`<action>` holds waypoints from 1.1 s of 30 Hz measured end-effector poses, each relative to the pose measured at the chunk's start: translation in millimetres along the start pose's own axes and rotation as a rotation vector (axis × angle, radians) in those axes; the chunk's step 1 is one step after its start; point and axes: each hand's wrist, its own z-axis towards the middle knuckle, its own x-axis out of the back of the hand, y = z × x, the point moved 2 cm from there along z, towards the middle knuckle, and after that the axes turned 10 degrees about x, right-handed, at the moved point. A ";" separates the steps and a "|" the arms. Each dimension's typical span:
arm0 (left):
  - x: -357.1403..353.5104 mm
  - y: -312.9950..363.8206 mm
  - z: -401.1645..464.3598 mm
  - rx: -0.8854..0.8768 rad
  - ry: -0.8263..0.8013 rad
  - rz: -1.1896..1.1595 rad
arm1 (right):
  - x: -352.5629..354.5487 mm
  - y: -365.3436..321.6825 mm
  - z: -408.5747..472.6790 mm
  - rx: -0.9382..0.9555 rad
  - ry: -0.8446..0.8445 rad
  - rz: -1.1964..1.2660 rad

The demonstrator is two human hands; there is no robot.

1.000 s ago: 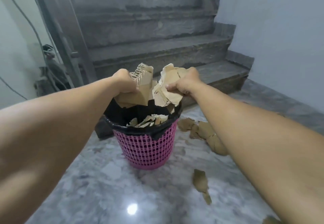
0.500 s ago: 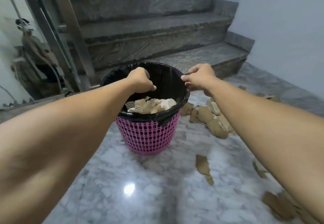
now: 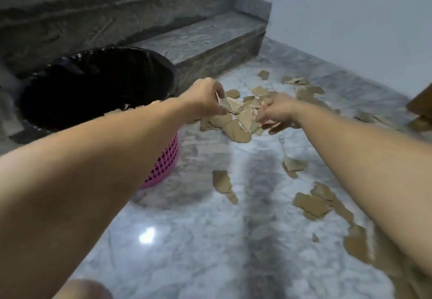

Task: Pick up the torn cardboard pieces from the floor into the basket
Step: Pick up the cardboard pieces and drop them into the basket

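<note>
The pink basket (image 3: 166, 161) with a black liner (image 3: 70, 64) stands at the left, partly hidden behind my left forearm. A pile of torn brown cardboard pieces (image 3: 236, 130) lies on the marble floor just right of it. My left hand (image 3: 204, 101) hangs over the pile's left side, and its fingers pinch a pale cardboard piece (image 3: 225, 103). My right hand (image 3: 278, 114) reaches down onto the pile's right side with loose fingers touching the pieces. More scraps lie nearer me (image 3: 222, 181), (image 3: 295, 165), (image 3: 312, 202).
Grey stone stairs (image 3: 198, 39) rise behind the basket. A pale wall (image 3: 350, 18) runs along the right. Further scraps (image 3: 298, 81) lie near the wall. A brown object (image 3: 420, 107) shows at the right edge. My knee (image 3: 81, 289) is at the bottom.
Both hands let the cardboard fall into the basket, then swung right and down to the pile on the floor. My view turned right, so the basket now sits at the left.
</note>
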 end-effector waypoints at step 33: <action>-293.9 -31.0 -5.0 0.219 -0.318 0.102 | -23.9 297.5 -18.0 -0.113 -0.164 -0.528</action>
